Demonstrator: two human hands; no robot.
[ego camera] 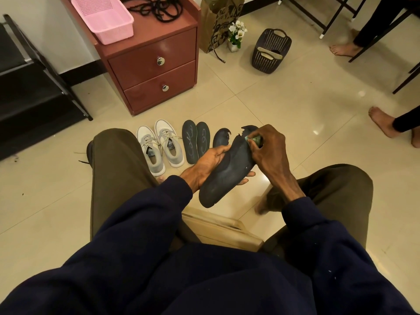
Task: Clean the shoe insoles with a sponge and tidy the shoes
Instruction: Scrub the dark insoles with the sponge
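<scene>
My left hand [208,165] grips a worn black insole [229,172] with a torn toe edge, held above the floor between my knees. My right hand [269,147] pinches a small green sponge [254,140] against the insole's upper part. On the floor beyond lie two dark grey insoles [196,142] side by side, and another black insole [221,137] partly hidden behind the held one. A pair of grey-and-white sneakers [160,146] stands to their left.
A red two-drawer cabinet [154,64] carries a pink basket [103,18] and black laces. A paper bag [219,21], flower pot [236,35] and dark basket [270,51] stand further back. A black shoe rack [34,87] is at left. Another person's bare feet [381,120] are at right.
</scene>
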